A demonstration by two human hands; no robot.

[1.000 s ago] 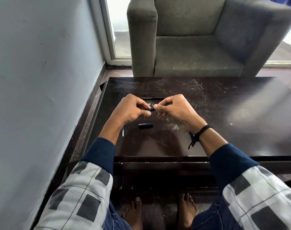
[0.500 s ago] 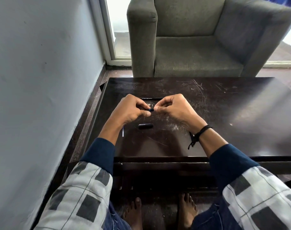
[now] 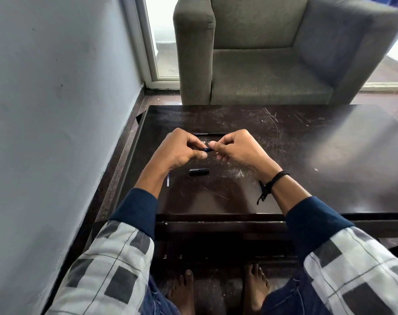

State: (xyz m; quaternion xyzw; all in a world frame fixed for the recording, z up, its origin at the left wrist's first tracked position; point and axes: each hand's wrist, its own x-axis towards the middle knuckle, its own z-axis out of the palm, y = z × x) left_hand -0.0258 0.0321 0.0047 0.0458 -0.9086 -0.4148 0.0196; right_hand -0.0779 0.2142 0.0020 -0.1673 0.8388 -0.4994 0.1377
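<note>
Head view, looking down at both hands over a dark scratched worktop. The left hand and right hand meet near frame centre, knuckles up and fingers curled. Each pinches one end of a small dark-blue piece between thumb and fingertips. The piece is held in the air just above the worktop, and only a short bit of it shows between the two thumbs. Can't tell what kind of part it is.

- **Black cap**: lies flat on the worktop at 6 o'clock from the pinch, near the hands but touching neither.
- **Thin pale rod**: lies at 7 o'clock, just beside the left wrist.
- **Black barrel**: thin, with small lettering too small to read. It lies crosswise at 12 o'clock, just behind the knuckles and partly hidden by them.

A black cord wristband sits on the right wrist. A grey armchair stands at 12 o'clock beyond the worktop's far edge. A pale wall runs along the 9 o'clock side. Bare feet show at 6 o'clock under the worktop.
</note>
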